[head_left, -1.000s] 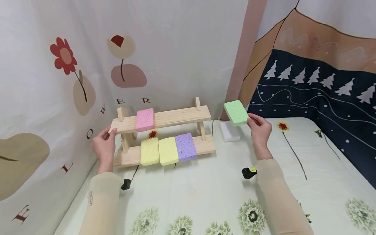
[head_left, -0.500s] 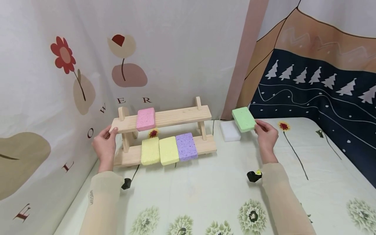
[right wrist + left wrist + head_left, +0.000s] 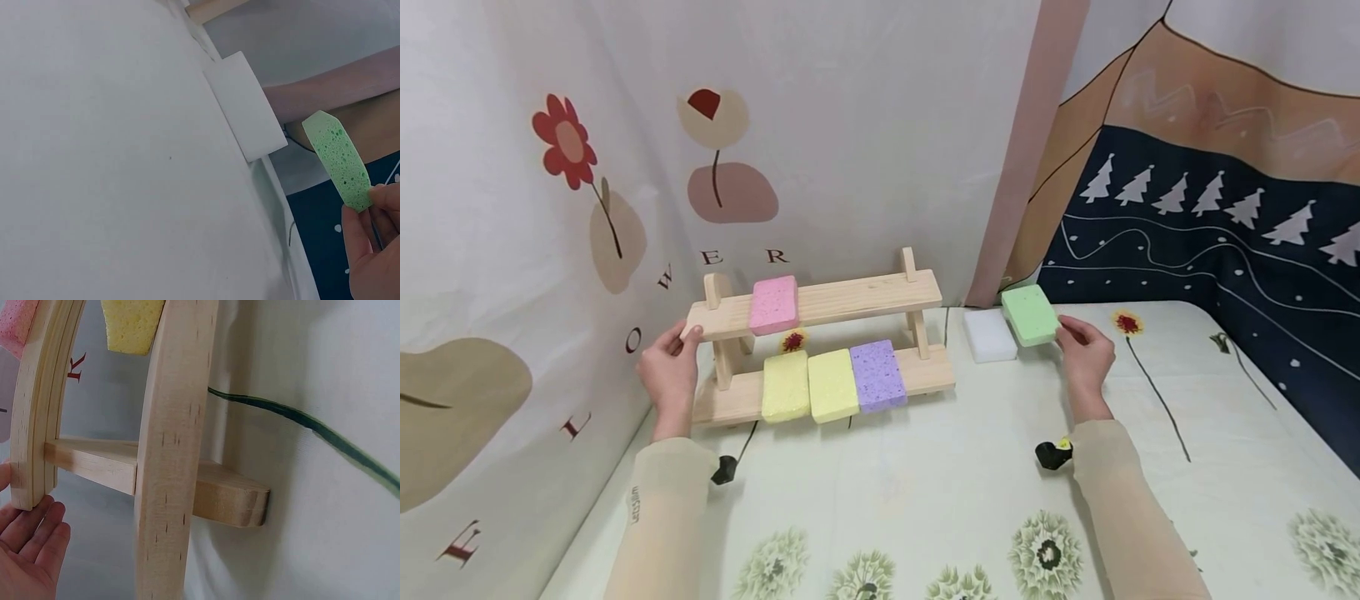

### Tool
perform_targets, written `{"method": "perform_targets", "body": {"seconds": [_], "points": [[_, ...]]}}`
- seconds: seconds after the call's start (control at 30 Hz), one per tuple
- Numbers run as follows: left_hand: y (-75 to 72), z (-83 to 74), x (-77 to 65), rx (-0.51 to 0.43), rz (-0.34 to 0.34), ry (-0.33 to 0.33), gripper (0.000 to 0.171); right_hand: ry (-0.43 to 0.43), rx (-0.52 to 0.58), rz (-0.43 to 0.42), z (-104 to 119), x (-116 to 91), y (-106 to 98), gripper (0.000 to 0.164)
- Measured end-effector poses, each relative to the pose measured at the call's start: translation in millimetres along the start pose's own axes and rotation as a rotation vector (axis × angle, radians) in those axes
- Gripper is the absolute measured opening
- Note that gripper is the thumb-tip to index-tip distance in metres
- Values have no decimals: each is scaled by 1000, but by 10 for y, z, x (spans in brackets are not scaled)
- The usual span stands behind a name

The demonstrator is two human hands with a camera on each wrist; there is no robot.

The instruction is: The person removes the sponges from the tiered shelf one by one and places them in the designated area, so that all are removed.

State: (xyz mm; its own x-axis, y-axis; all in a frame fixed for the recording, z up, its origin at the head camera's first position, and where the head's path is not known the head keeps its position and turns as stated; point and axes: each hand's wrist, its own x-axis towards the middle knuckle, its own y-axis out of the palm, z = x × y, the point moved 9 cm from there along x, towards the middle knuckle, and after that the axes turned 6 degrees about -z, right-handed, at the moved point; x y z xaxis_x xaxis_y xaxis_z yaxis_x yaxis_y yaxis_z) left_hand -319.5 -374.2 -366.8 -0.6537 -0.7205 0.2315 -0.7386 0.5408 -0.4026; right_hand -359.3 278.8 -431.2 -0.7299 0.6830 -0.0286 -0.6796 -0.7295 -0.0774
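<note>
My left hand [image 3: 670,371] pinches the left end of the upper board of a two-tier wooden shelf [image 3: 865,296]; in the left wrist view its fingers [image 3: 44,534] lie under the board's end. A pale green sponge [image 3: 1028,312] is pinched at its near right corner by my right hand [image 3: 1086,358]. The sponge is tilted, and overlaps the right edge of a white sponge [image 3: 990,336] in the head view. On the upper board lies a pink sponge [image 3: 773,304]. Two yellow sponges [image 3: 832,385] and a purple sponge [image 3: 878,377] sit side by side on the lower board.
A light tablecloth [image 3: 925,475] with printed flowers covers the table. Behind the shelf hangs a pale curtain [image 3: 880,150], and a dark tree-patterned cloth [image 3: 1187,242] drapes at the right. Black wrist-worn pieces [image 3: 1054,456] show beside both sleeves.
My right hand has carried the green sponge rightward and down, from above the white sponge to its right side. The left hand keeps its grip on the shelf's end.
</note>
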Motion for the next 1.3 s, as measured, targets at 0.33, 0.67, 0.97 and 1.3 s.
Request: {"method": "perform_targets", "body": {"seconds": [0.33,0.67,0.97,1.3], "points": [[22,4,4,5,4,-3,51,-17,-86,-8,-40,18,-30,31],[26,4,-7,-3,17,-18,50,57,-139,30,-235,44,16,31],[6,-15,-7,-5,8,-9,49,57,-161,52,-262,42,40,30],[-2,-18,-13,-2,9,0,50,72,-175,66,-333,75,59,29]]}}
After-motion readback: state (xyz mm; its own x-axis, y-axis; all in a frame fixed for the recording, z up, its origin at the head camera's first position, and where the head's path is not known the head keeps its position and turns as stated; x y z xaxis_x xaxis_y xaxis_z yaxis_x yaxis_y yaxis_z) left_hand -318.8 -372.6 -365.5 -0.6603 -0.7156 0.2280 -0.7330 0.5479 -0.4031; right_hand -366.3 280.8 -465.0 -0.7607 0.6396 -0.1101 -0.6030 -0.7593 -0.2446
